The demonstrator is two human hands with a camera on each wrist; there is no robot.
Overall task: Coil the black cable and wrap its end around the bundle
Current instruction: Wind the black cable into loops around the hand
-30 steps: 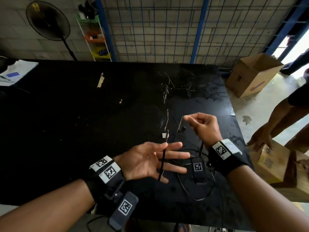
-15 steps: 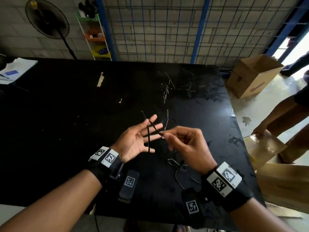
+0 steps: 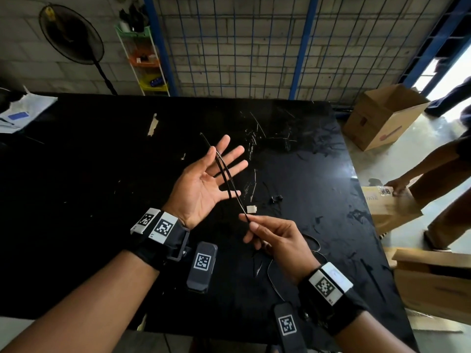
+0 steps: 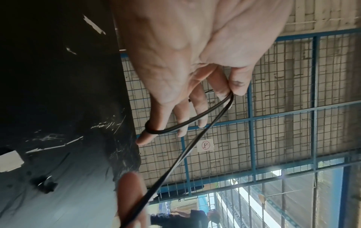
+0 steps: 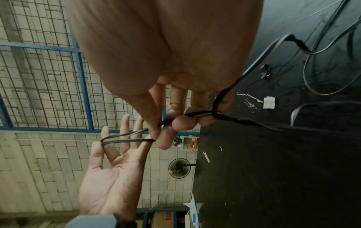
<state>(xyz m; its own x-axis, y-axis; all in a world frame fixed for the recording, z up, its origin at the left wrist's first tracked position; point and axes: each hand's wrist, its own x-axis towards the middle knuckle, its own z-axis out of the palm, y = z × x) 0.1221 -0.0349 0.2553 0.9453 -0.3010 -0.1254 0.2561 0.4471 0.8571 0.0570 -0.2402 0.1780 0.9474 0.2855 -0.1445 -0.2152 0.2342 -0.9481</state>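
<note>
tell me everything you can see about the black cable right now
The black cable is thin, flexible and slightly glossy. It loops around the spread fingers of the left hand, passing over the thumb tip and the little finger. From there it runs taut to the right hand, which pinches it, and the rest trails in loose curves on the black table.

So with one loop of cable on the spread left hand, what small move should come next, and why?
Probably the right hand carries the black cable round the left hand again. Only about one loop spans its spread fingers, and much slack lies on the table.
</note>
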